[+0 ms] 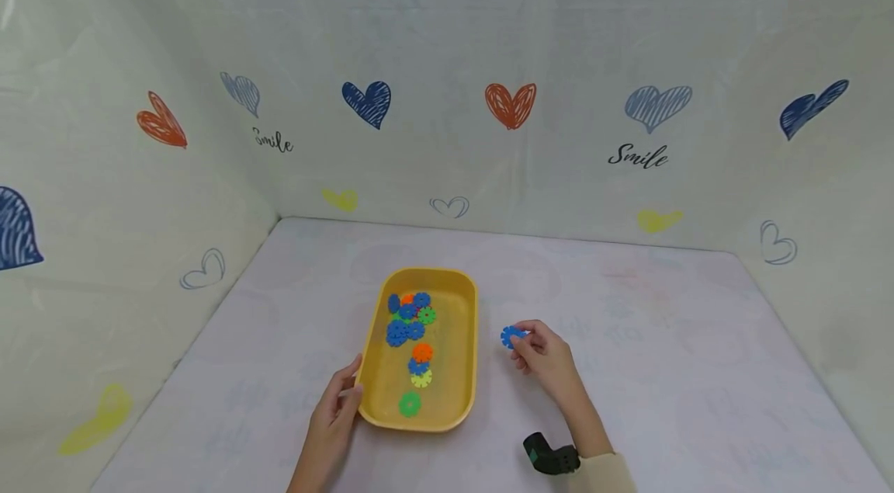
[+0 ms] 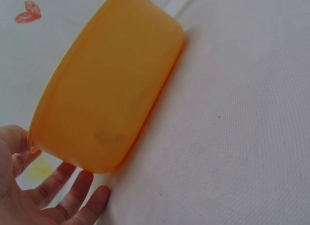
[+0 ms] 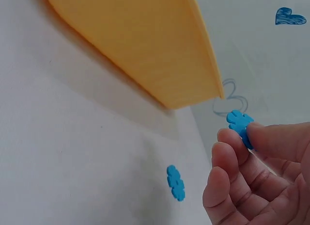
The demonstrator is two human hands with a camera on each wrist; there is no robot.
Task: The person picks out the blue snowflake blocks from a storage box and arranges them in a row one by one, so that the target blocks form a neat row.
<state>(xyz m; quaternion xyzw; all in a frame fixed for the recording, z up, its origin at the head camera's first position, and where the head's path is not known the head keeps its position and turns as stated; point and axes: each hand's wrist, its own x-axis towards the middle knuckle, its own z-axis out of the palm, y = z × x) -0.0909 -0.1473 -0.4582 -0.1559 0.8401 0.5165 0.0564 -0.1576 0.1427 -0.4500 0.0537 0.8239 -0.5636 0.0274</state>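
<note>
A yellow plastic tray stands on the table, holding several flower-shaped plastic discs in blue, orange, green and yellow. At its near left corner my left hand grips the rim and outer wall; the left wrist view has fingers curled beside the wall. To the right of the tray, my right hand pinches a blue flower disc between thumb and fingers, above the table. Another blue disc shows below that hand in the right wrist view. I cannot make it out separately in the head view.
A black angled device sits by the right wrist. The pale table reaches back to white sheeting printed with hearts and the word Smile, which also rises along the left and right sides.
</note>
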